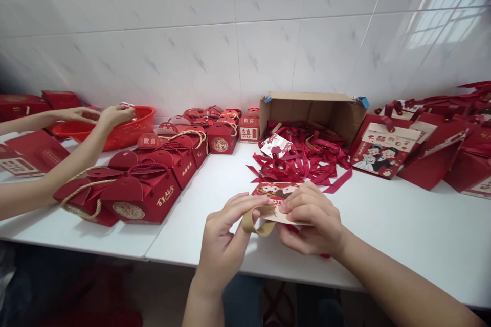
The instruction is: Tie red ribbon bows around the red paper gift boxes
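Both my hands meet over the white table's front edge (192, 260). My left hand (224, 237) pinches a tan ribbon loop (256, 223) between thumb and fingers. My right hand (312, 225) is closed on a small printed card (274, 191) with cartoon figures, to which the tan ribbon is attached. The card lies partly under my right fingers. Just beyond it spreads a pile of red ribbons and tags (305, 156) spilling from a cardboard box (312, 110) lying on its side.
Red gift boxes with rope handles (143, 189) line the left half of the table. Another person's arms (72, 156) reach over them to a red plastic basket (123, 130). Red printed gift bags (387, 150) stand at the right. A tiled wall backs the table.
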`<state>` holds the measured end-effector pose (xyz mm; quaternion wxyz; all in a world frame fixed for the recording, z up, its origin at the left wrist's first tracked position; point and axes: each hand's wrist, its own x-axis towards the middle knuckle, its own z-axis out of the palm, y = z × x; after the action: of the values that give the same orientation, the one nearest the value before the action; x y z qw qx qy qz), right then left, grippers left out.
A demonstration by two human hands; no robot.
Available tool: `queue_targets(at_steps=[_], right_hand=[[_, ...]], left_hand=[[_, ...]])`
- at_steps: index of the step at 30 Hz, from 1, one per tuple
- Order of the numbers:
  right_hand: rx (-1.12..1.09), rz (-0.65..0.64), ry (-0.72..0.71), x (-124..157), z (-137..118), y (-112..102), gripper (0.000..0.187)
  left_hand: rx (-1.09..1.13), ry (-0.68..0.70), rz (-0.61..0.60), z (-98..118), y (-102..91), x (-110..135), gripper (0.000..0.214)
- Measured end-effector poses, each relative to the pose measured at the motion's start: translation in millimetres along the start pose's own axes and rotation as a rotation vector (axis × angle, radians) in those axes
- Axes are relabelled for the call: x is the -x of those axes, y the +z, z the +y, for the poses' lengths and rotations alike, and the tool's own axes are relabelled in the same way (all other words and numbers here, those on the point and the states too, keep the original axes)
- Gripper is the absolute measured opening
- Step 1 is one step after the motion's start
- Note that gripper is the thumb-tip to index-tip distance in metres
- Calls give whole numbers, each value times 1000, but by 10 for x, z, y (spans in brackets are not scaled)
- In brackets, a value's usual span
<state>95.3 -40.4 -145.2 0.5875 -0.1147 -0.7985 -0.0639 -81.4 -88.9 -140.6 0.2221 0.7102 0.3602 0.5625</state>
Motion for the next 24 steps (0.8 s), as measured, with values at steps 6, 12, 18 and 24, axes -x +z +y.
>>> queue_targets(at_steps=[6, 12, 18, 24], right_hand=[[-10, -4, 7, -2, 5, 0, 24], [-13, 9, 6, -8, 7, 2, 23], [-24, 23, -1, 2, -1, 15, 24], [-38, 19, 40, -8, -23, 17, 23]], left_hand=[[55, 8, -20, 32, 21, -18, 25], [64, 47, -100, 73, 27, -31, 22], [19, -18, -123, 68, 32, -23, 22], [23, 85, -150, 14, -6, -18, 28]])
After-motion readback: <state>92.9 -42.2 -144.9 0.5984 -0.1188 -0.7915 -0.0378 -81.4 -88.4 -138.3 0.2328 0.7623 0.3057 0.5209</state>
